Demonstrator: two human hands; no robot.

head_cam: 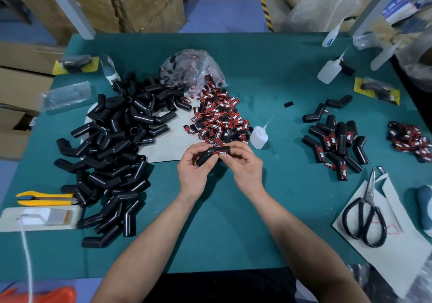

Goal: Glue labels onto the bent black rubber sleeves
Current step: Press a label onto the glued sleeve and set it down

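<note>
One sleeve, held above mid-desk: left grip clasps its bent end, right grip pinches the label flat, likely while the glue sets. Bottle just beside; bare pile left, labelled pile right, seemingly for flow.

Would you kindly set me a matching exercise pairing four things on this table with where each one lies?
Things:
1 scissors
2 yellow knife
3 loose labels
4 sleeve being worked on

Places:
A between the left hand and right hand
B on white paper, far right
C near the left edge, beside the pile of bare sleeves
D spilling from the plastic bag

Pairs: 1-B, 2-C, 3-D, 4-A.
</note>
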